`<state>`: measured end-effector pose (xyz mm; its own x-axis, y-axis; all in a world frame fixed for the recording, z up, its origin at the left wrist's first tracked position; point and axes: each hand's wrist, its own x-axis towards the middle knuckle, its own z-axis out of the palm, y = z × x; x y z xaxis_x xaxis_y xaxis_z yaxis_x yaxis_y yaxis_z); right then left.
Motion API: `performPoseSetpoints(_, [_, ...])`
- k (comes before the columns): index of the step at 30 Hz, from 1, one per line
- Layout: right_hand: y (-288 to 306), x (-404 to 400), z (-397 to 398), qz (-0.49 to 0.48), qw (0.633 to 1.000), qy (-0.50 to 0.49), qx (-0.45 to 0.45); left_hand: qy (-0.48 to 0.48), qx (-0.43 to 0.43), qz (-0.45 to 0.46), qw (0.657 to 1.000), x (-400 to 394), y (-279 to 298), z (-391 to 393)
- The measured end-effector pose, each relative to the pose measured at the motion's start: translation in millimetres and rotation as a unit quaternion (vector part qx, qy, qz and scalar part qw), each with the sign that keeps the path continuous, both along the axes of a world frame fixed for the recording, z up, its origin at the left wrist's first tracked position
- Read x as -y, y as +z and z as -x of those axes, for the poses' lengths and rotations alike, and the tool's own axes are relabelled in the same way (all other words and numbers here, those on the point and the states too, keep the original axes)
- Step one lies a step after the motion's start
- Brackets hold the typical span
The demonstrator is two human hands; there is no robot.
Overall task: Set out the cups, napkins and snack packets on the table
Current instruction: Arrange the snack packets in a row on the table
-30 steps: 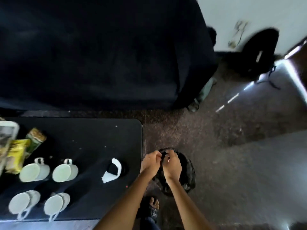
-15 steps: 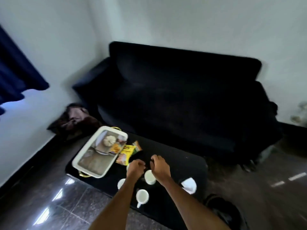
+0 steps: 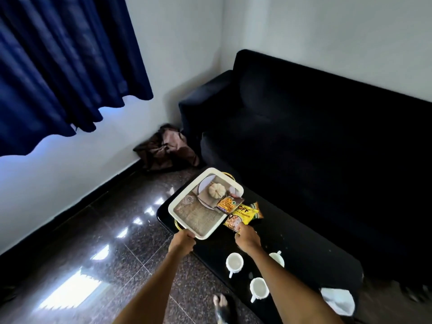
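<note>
On the low black table a white tray with a printed picture sits at the far left end. My left hand grips its near rim. One snack packet leans over the tray's right edge. A yellow snack packet lies beside the tray, over a green and orange packet. My right hand holds the yellow packet's near end. White cups stand near my right forearm, which partly hides a third cup. A white napkin lies at the table's right end.
A black sofa runs along the table's far side. A brown bag lies on the floor in the corner by the wall. Blue curtains hang at the upper left. My sandalled foot stands on the glossy stone floor beside the table.
My hands left the black bag on the floor by the table's right end and moved over the cups to the left end. The left one now grips the tray, the right the yellow packet.
</note>
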<state>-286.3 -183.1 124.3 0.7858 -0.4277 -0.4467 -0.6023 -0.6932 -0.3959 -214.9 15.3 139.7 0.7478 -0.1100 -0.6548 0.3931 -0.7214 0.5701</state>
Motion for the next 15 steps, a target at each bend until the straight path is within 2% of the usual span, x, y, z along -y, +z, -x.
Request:
performPoseSetpoints(5, [-28, 5, -50, -0.024, 0.999, -0.026, -0.01, -0.007, -0.018, -0.023, 1.0, -6, -26, -49])
performPoseSetpoints(10, [-67, 21, -110, -0.101, 0.984, -0.145, -0.035, -0.044, -0.043, -0.037, 0.997, 17, -61, -105])
performPoseSetpoints(15, [-93, 30, -157, -0.115, 0.962, -0.245, -0.048, -0.12, -0.061, -0.039, 0.99, 44, -77, -154])
